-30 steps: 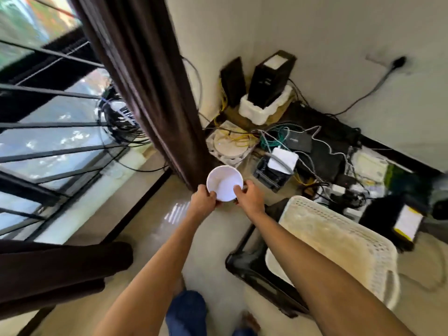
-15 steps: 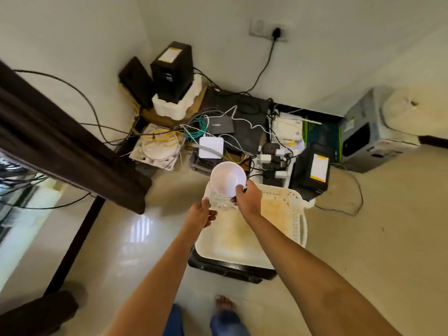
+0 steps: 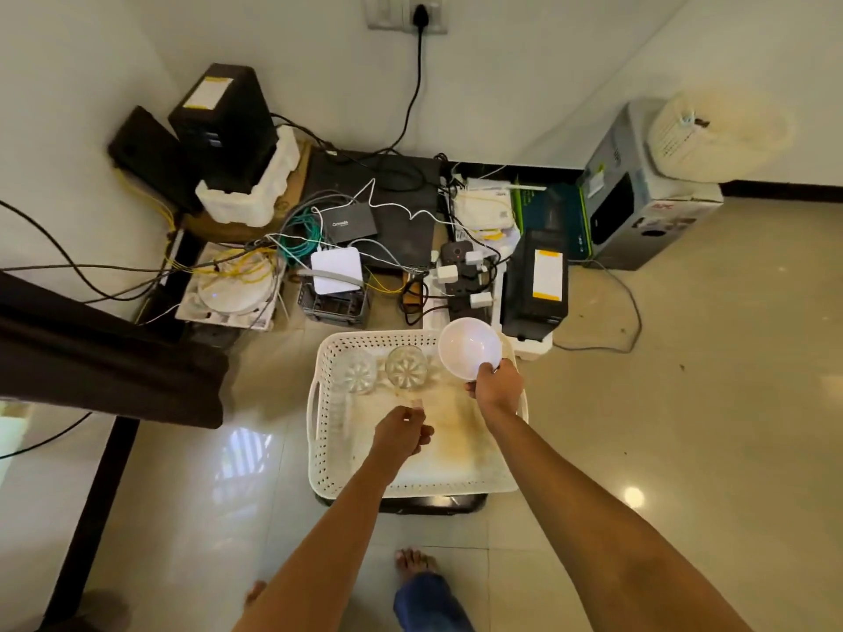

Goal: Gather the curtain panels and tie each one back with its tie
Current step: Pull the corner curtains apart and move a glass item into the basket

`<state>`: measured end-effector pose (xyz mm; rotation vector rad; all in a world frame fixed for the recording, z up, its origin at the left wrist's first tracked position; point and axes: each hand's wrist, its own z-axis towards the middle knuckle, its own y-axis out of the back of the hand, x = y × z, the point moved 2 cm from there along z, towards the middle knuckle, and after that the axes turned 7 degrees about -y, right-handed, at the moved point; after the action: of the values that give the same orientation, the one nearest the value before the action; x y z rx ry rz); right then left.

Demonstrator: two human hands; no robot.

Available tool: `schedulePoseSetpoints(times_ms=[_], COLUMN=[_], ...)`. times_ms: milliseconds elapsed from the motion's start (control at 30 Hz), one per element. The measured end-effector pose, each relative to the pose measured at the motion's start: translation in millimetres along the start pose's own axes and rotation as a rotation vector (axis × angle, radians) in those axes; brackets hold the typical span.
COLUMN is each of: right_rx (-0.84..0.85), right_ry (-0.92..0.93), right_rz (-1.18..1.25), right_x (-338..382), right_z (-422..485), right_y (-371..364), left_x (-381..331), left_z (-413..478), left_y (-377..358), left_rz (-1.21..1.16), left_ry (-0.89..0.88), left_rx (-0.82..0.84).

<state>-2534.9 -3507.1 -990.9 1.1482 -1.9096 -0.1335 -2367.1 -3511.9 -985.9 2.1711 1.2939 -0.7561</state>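
Observation:
A dark brown curtain panel [image 3: 100, 358] hangs at the left edge, apart from both hands. No tie is in view. My right hand [image 3: 496, 389] grips the rim of a white bowl [image 3: 470, 349] above the far right corner of a white perforated basket [image 3: 328, 449]. My left hand [image 3: 403, 431] hovers over the middle of the basket with curled fingers, just below a clear glass [image 3: 406, 367]. Whether it holds that glass is unclear. A second clear glass [image 3: 356, 376] is in the basket's far left corner.
The basket sits on a black stool [image 3: 433, 504]. Behind it lie tangled cables, a power strip [image 3: 465, 275], routers, black boxes [image 3: 536, 280] and a grey carton [image 3: 638, 207] along the wall. My bare feet [image 3: 413, 561] stand on the glossy tiled floor.
The view has swung right, away from the window and curtain. My left hand left the bowl and dropped toward the basket. My right hand carried the bowl over the basket's far right corner.

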Motion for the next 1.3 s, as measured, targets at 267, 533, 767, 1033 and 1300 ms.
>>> schedulePoseSetpoints(times_ms=[267,533,767,1033,1300], right_rx=[0.0,-0.004,0.02,0.131,0.225], right_ry=[-0.058,-0.081,-0.133,0.033,0.279], right_rz=[-0.047,-0.1,-0.184,-0.34,-0.453], right_x=[-34.8,-47.8,-51.4,-39.3,2.3], right_z=[23.6,26.7,-27.1,-102.6,-170.5], right_y=[-19.9,-36.8,-32.3,-67.1,-165.8], left_x=[36.0,43.3,30.1,8.3,24.8], left_z=[19.4,28.5,15.5,-0.8,-14.6], left_y=[-7.3,0.0,11.8,78.1,211.8], left_rz=[0.056,0.065,0.044,0.019,-0.118], left_ry=[0.036,0.042,0.015,-0.033,-0.012], left_rx=[-0.029,-0.047,-0.05,-0.109,-0.261])
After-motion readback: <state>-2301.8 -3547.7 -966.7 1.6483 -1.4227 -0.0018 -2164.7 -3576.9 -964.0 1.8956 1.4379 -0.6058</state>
